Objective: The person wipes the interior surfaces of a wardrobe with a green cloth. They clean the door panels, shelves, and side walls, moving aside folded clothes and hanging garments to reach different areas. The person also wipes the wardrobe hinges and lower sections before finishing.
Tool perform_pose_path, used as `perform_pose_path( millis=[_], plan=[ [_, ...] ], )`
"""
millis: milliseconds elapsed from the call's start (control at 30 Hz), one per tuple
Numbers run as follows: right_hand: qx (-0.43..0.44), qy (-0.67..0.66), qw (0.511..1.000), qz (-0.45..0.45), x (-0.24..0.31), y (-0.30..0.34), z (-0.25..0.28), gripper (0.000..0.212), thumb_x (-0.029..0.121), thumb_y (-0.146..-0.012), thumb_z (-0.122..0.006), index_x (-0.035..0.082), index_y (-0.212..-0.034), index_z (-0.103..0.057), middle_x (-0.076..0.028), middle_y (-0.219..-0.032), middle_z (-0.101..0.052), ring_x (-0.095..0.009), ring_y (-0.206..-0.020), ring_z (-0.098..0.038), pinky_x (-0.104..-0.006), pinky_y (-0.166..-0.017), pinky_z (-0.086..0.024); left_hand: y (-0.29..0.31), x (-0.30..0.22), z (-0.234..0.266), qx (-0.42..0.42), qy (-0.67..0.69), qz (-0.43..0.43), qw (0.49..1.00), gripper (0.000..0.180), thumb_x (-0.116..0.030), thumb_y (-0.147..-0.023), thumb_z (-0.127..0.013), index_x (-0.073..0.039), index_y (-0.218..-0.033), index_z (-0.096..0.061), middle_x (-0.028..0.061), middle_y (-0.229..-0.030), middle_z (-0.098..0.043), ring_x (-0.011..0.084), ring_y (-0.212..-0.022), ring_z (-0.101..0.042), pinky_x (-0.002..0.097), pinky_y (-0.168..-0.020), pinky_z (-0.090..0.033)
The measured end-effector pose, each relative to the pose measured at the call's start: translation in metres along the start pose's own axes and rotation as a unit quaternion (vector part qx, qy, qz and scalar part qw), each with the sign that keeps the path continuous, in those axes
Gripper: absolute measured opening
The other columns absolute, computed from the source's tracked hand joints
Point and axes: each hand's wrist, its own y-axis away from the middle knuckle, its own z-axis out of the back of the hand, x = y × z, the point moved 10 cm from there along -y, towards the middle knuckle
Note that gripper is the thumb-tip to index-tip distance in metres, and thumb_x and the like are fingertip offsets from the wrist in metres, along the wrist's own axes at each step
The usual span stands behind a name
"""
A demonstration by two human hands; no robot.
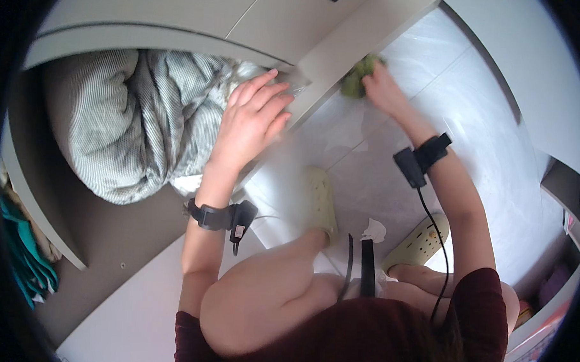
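My right hand (386,92) presses a crumpled green cloth (355,80) to the grey-white tiled floor (428,64), close along the base of the cabinet. Its fingers are closed around the cloth. My left hand (254,113) is stretched out with its fingers apart, at the front edge of a low cabinet compartment. Beneath and beside its fingertips is something clear and shiny, like plastic (298,85). Left of that hand a bulky grey striped fabric bundle (113,124), perhaps bedding, fills the compartment.
Closed grey cabinet fronts (181,11) run above the compartment. Green cloth items (25,255) sit in a space at far left. My feet wear pale yellow-green clogs (419,240). A black cable (434,224) hangs from my right wrist strap. A white panel (543,68) bounds the right side.
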Motion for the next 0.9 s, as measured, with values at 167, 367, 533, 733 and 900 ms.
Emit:
perform_pose_path(
  millis=[167,367,533,733,900],
  plan=[
    [-0.195,0.011,0.981,0.006,0.025,-0.001,0.054,0.035,0.013,-0.083,-0.059,-0.002,-0.113,-0.050,-0.027,-0.113,-0.051,-0.047,-0.103,-0.052,-0.0511,-0.090,-0.046,-0.017,-0.003,-0.017,0.020,0.023,-0.010,0.999,0.027,-0.018,-0.082,-0.070,-0.009,-0.107,-0.070,0.0055,-0.130,-0.061,0.0304,-0.134,-0.045,0.0492,-0.109,-0.037],
    [-0.138,0.147,0.928,0.313,0.128,0.037,-0.030,0.035,0.019,-0.066,-0.073,0.009,-0.098,-0.064,-0.013,-0.114,-0.058,-0.032,-0.117,-0.052,-0.0509,-0.094,-0.043,-0.032,0.005,-0.034,0.015,0.061,-0.009,0.998,0.023,-0.014,-0.082,-0.069,-0.009,-0.104,-0.070,0.0063,-0.128,-0.062,0.0301,-0.134,-0.046,0.0468,-0.106,-0.039],
    [-0.125,0.236,0.932,0.244,0.121,-0.014,-0.012,0.044,0.035,-0.068,-0.072,0.012,-0.105,-0.064,-0.010,-0.117,-0.058,-0.028,-0.122,-0.050,-0.0624,-0.110,-0.028,-0.048,0.016,-0.038,0.010,0.092,0.000,0.996,0.018,-0.010,-0.081,-0.069,-0.007,-0.099,-0.071,0.0066,-0.124,-0.063,0.0309,-0.131,-0.049,0.0453,-0.105,-0.041],
    [-0.214,0.320,0.910,0.155,0.065,-0.095,0.096,0.050,0.034,-0.071,-0.073,0.013,-0.115,-0.063,-0.011,-0.122,-0.056,-0.031,-0.122,-0.049,-0.0583,-0.113,-0.025,-0.053,0.014,-0.036,0.018,0.099,-0.013,0.995,0.020,-0.009,-0.079,-0.071,-0.007,-0.099,-0.071,0.0068,-0.124,-0.063,0.0318,-0.132,-0.048,0.0459,-0.103,-0.043],
    [-0.283,0.313,0.898,0.122,0.068,-0.090,0.113,0.049,0.032,-0.073,-0.073,0.011,-0.116,-0.063,-0.012,-0.123,-0.056,-0.032,-0.123,-0.048,-0.0547,-0.111,-0.029,-0.058,0.007,-0.029,0.002,0.144,-0.020,0.989,0.023,-0.010,-0.079,-0.072,-0.007,-0.102,-0.070,0.0078,-0.126,-0.062,0.0329,-0.132,-0.048,0.0470,-0.103,-0.042]
  ],
)
